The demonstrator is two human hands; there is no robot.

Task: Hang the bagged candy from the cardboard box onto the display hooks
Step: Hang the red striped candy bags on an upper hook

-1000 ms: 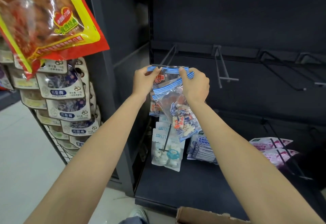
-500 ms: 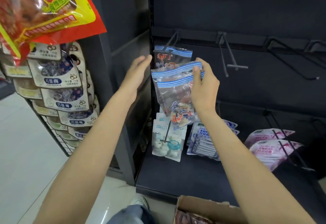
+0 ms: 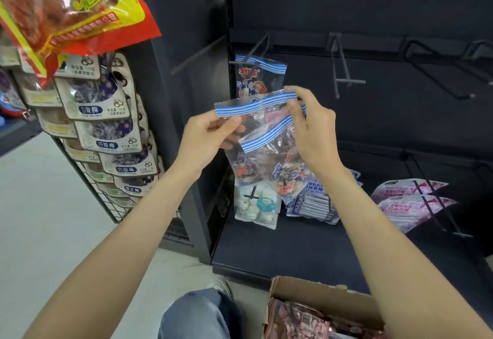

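I hold two clear candy bags with blue-striped tops in front of the dark display. My left hand (image 3: 210,138) pinches the left end of the upper bag (image 3: 240,107). My right hand (image 3: 312,130) grips the right ends of that bag and of the lower bag (image 3: 269,149). One matching bag (image 3: 260,77) hangs on the leftmost upper hook (image 3: 260,47) behind them. The cardboard box (image 3: 320,296) sits open at the bottom, with more bagged candy inside.
Bare hooks (image 3: 344,71) run along the upper rail to the right. Lower hooks carry white (image 3: 256,205), blue (image 3: 312,200) and pink (image 3: 410,200) packs. A wire rack of plum packs (image 3: 106,130) and a red-yellow snack bag (image 3: 66,5) hang at left. My knee (image 3: 197,314) is beside the box.
One bag now hangs on the left hook, released by my left hand. My left hand came back and took the top of one of the two bags my right hand carries.
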